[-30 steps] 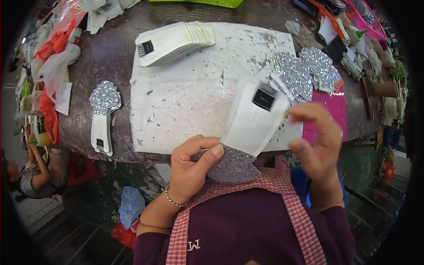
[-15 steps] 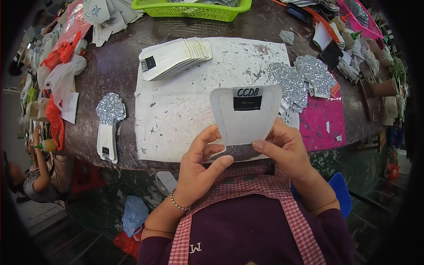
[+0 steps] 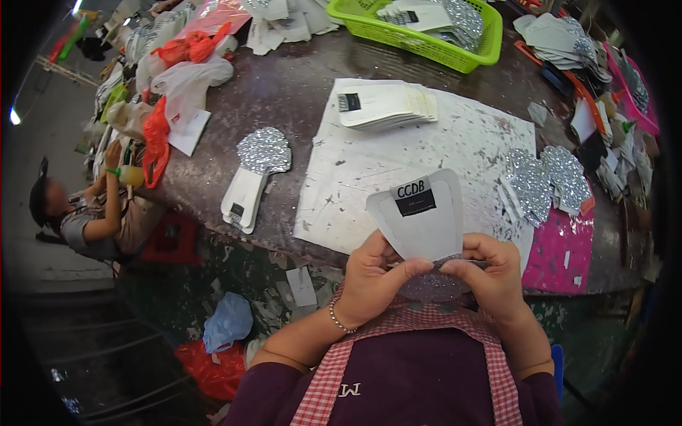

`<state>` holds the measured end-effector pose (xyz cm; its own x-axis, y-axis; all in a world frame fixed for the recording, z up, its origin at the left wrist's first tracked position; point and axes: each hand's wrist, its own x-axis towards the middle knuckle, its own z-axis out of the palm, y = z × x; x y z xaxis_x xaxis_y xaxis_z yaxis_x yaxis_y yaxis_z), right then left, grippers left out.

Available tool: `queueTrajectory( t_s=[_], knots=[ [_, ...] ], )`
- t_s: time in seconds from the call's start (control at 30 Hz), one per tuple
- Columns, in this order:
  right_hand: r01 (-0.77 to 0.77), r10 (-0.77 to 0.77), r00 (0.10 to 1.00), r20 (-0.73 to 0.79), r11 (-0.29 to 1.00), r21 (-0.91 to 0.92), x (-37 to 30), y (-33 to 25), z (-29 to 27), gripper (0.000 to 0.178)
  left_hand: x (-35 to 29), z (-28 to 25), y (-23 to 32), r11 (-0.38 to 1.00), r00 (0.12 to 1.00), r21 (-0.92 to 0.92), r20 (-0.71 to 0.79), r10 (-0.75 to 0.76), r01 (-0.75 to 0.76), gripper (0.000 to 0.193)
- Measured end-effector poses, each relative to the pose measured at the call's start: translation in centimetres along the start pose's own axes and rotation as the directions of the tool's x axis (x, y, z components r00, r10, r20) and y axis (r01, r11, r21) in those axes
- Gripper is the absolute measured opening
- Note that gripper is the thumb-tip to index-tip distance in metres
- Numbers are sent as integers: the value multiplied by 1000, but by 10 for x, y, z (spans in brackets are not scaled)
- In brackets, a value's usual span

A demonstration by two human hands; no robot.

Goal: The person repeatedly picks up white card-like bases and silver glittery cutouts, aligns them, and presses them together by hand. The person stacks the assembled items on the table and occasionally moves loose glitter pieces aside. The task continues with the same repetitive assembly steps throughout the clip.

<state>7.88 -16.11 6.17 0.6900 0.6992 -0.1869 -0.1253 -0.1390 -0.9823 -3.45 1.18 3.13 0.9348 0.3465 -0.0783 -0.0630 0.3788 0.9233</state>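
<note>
1. At the lower centre of the frame, the left hand (image 3: 376, 277) pinches a white panel (image 3: 430, 227) with a black label by its lower left side, thumb in front.
2. The right hand (image 3: 494, 273) grips it from the other side, thumb bent inward; the two thumb tips nearly meet at the panel's narrow end, where a dark glittery part (image 3: 430, 285) hangs below them.
3. The panel's wide end tilts toward the upper left, its outline overlapping the white sheet (image 3: 348, 184) behind.
4. The near edge of the table (image 3: 295, 92) slants across the middle of the frame and passes behind both hands.
5. Right of the right hand, a pink sheet (image 3: 554, 245) reaches that edge; silver glitter pieces (image 3: 531, 186) overlap its upper end and the white sheet's right margin.
6. Left of centre, white pieces with a silver glitter top (image 3: 263, 150) lie on the table; a strip of dark surface separates them from the white sheet's left edge.
7. Beyond the panel, a band of flecked sheet stretches up to a fanned stack of white pieces (image 3: 391, 106) near the sheet's far edge.
8. Farther, at upper centre, stands a green basket (image 3: 412, 44), with dark tabletop between it and the sheet.
</note>
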Motion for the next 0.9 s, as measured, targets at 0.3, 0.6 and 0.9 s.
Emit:
queueTrajectory(
  t_s=[0.3, 0.6, 0.9],
  knots=[
    [445, -46, 843, 536, 621, -646, 16, -27, 14, 40, 2, -17, 71, 283, 836, 794, 545, 58, -537, 60],
    [294, -372, 922, -104, 851, -435, 1, -5, -5, 68, 28, -134, 98, 679, 866, 734, -342, 366, 4, 16],
    [150, -388, 893, -229, 736, -660, -17, 15, -61, 42, 48, -265, 70, -103, 789, 949, -185, 586, 299, 37]
  ],
)
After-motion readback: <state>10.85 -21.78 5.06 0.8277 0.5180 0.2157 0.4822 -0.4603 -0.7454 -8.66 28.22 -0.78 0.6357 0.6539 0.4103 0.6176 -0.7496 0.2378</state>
